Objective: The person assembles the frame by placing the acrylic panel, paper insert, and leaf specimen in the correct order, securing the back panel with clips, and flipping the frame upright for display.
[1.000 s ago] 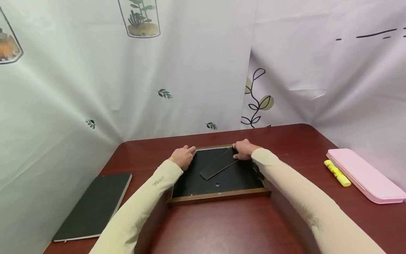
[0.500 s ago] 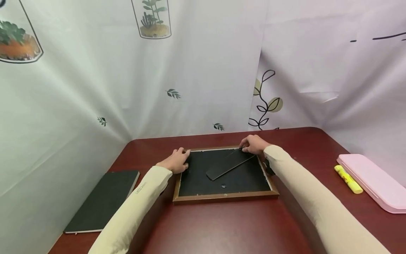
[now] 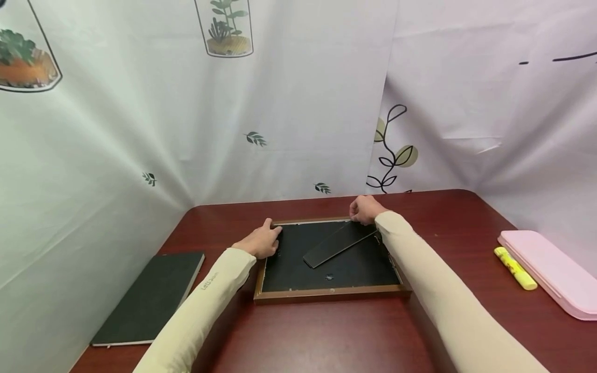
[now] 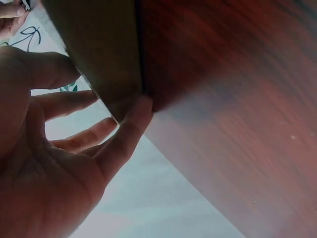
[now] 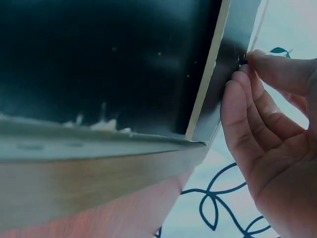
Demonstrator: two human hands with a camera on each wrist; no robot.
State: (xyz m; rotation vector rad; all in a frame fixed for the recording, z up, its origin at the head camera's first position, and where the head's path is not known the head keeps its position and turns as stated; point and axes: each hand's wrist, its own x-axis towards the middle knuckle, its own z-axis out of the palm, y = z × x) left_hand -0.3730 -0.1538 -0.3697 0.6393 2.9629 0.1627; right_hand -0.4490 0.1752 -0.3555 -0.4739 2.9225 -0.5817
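A picture frame with a brown wooden rim lies back side up on the table. On its black backing, a dark stand leg slants toward the far right corner. My left hand holds the far left corner. In the left wrist view, that hand spans the frame's side, little finger on the outer face. My right hand is at the far right edge. Up close, thumb and fingertips of the right hand pinch a small dark tab, mostly hidden by them.
A black notebook lies on the left of the reddish-brown table. At the right are a yellow highlighter and a pink case. A white printed curtain hangs behind the table.
My right hand has shifted from over the stand leg to the frame's far edge, its fingers curling in. The left hand has slid slightly left along the corner. The head view has turned slightly left.
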